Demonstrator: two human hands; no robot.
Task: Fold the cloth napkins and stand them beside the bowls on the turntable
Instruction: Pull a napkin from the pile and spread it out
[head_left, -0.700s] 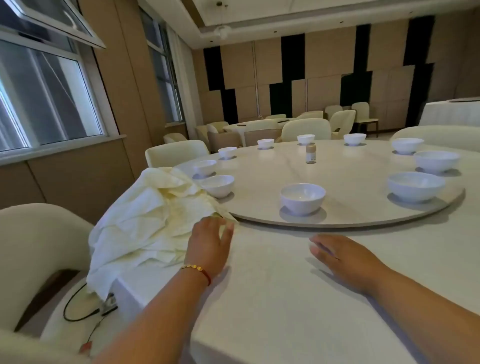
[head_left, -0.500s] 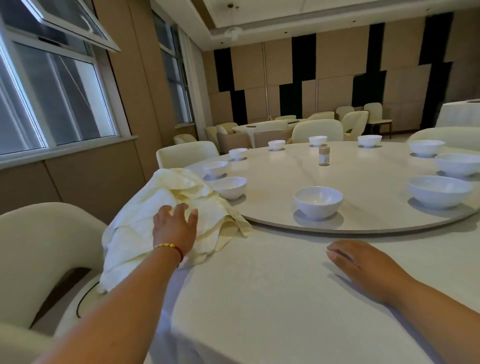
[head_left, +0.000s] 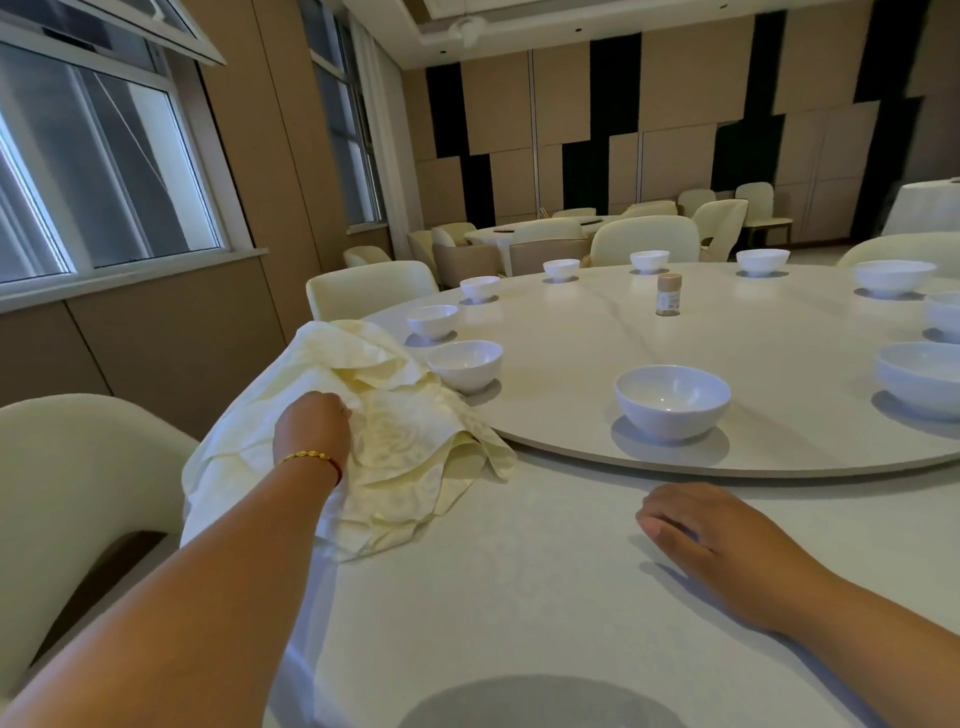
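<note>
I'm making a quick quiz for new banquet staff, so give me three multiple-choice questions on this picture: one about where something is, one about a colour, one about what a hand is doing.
1. Where does the pile of cloth napkins lie?
A. on the table edge left of the turntable
B. inside a bowl
C. on a chair seat

2. What colour are the bowls, such as the nearest bowl?
A. black
B. white
C. red

3. What is the left hand doing?
A. resting flat on the tablecloth
B. lifting a bowl
C. gripping the napkins

Answers: 1 A, the pile sits by the turntable's left rim; 2 B, every bowl is white; 3 C, its fingers curl into the cloth, while the right hand lies flat.
</note>
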